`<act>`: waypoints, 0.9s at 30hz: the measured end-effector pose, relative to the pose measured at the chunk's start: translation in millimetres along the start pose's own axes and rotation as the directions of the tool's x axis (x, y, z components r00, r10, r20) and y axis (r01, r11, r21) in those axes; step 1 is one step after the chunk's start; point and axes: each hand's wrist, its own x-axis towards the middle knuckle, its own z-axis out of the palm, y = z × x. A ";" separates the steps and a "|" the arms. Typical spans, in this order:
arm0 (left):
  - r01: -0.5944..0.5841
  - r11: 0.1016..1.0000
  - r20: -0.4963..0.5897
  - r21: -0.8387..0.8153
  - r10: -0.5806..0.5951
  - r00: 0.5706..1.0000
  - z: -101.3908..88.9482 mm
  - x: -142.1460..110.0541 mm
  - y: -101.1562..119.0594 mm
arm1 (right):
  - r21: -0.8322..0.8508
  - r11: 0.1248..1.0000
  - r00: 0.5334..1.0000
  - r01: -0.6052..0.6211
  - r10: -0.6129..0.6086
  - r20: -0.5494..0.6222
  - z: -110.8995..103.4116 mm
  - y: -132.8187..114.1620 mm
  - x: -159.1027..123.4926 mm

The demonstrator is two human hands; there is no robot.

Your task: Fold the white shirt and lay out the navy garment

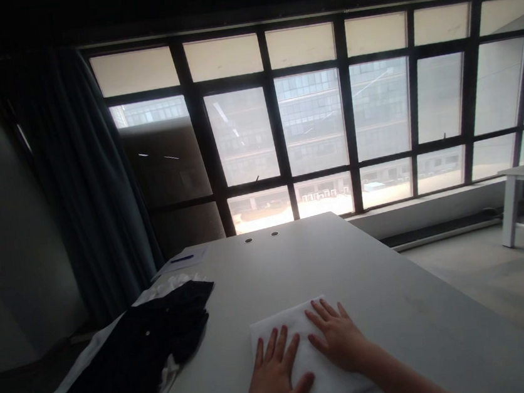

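A folded white cloth (pixel 300 324) lies flat on the white table (pixel 289 269) right in front of me. Its near end runs down toward the bottom of the view, partly covered by my hands. My left hand (pixel 276 374) rests palm down on the cloth's left part, fingers spread and thumb pointing right. On the cloth's right part lies my right hand (pixel 339 338), also palm down with fingers apart. Neither hand grips anything. What exact kind of cloth item it is, I cannot tell.
Dark clothing (pixel 119 358) with a button is heaped along the table's left edge, over white fabric (pixel 86 355). Behind it lie paper and a blue pen (pixel 182 258). Two round cable holes (pixel 249 241) mark the far end. Another table (pixel 509 206) stands at right.
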 end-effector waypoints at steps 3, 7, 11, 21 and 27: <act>0.188 0.982 -0.008 0.006 -0.188 0.982 -2.2 1.5 -14.9 | -0.033 0.986 0.983 -0.164 0.161 -0.085 -4.4 15.5 5.0; 0.373 0.928 -0.034 0.003 -0.373 0.927 -0.1 3.7 -33.4 | -0.081 0.930 0.905 -0.359 0.326 -0.275 -15.6 21.2 9.0; 0.391 0.921 -0.104 -0.002 -0.389 0.915 5.5 5.9 -36.2 | -0.096 0.991 0.937 -0.088 0.050 -0.345 -9.3 -16.6 -3.0; 0.190 0.980 -0.475 -0.056 -0.194 0.858 11.3 10.4 -44.6 | 0.098 0.985 0.990 0.139 -0.135 -0.043 24.3 -52.2 -21.2; -0.100 0.993 -0.234 -0.065 0.082 0.969 0.0 5.2 -25.1 | -0.076 0.995 0.998 -0.065 0.063 -0.021 -3.9 -0.6 5.8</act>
